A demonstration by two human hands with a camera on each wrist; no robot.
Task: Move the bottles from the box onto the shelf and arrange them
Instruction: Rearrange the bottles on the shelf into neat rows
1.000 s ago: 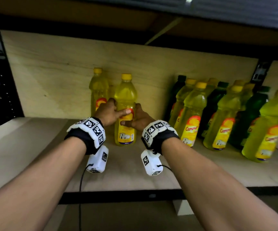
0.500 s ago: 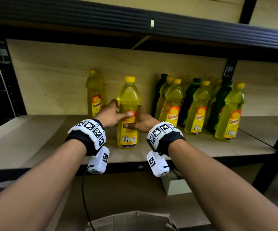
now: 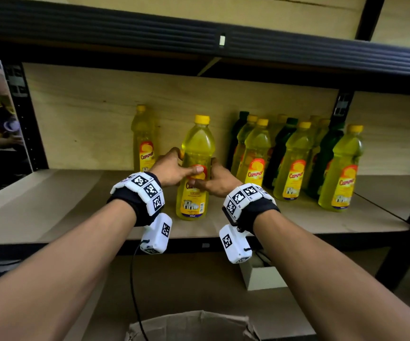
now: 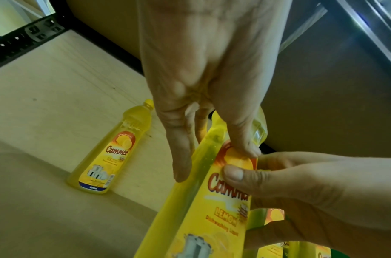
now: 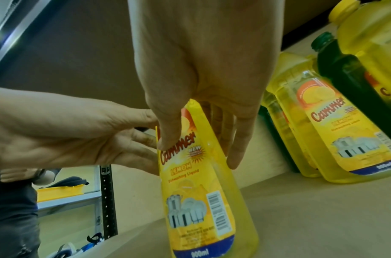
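Note:
A yellow dish-liquid bottle point(image 3: 195, 153) with a yellow cap stands upright on the wooden shelf point(image 3: 51, 207), near its front. My left hand point(image 3: 172, 166) grips its left side with the thumb across the label. My right hand point(image 3: 215, 182) grips its right side, also with the thumb on the label. In the left wrist view my left hand point(image 4: 203, 87) pinches the bottle point(image 4: 203, 218) between thumb and fingers. In the right wrist view my right hand point(image 5: 201, 69) does the same on the bottle point(image 5: 196, 200). The open cardboard box point(image 3: 191, 326) lies below; its inside is hidden.
A second yellow bottle point(image 3: 143, 141) stands at the back wall, left of the held one. Several yellow and dark green bottles point(image 3: 297, 158) crowd the shelf's right half. The upper shelf beam point(image 3: 199, 38) hangs overhead. A small box point(image 3: 260, 276) sits on the lower shelf.
Both hands keep their hold on the yellow bottle, which stays standing in about the same spot. My head has drawn back, bringing the shelf edge and the cardboard box into view.

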